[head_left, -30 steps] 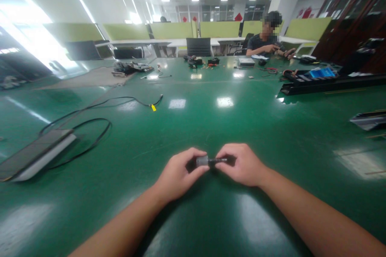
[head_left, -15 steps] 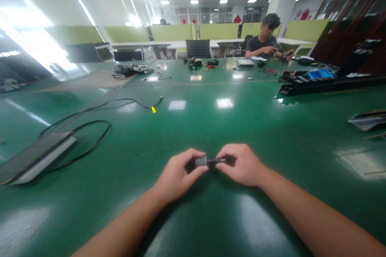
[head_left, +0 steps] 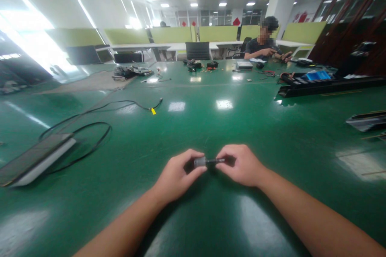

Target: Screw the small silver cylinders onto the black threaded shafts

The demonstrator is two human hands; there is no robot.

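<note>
One black cable [head_left: 101,123] loops across the green tabletop [head_left: 181,132], well apart from the hands. The left hand [head_left: 177,174] pinches a grey barrel [head_left: 200,162] between thumb and fingers; a slack pinch could let it roll free. From its right end, a slim dark shaft [head_left: 212,161] reaches the right hand [head_left: 241,164], whose thumb and fingertips grip it; uneven sideways force might bend it.

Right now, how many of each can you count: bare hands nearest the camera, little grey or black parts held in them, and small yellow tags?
Bare hands, left hand and right hand: 2
Short grey cylindrical part: 1
Slim black rod-shaped part: 1
Small yellow tag: 1
Total: 5
</note>
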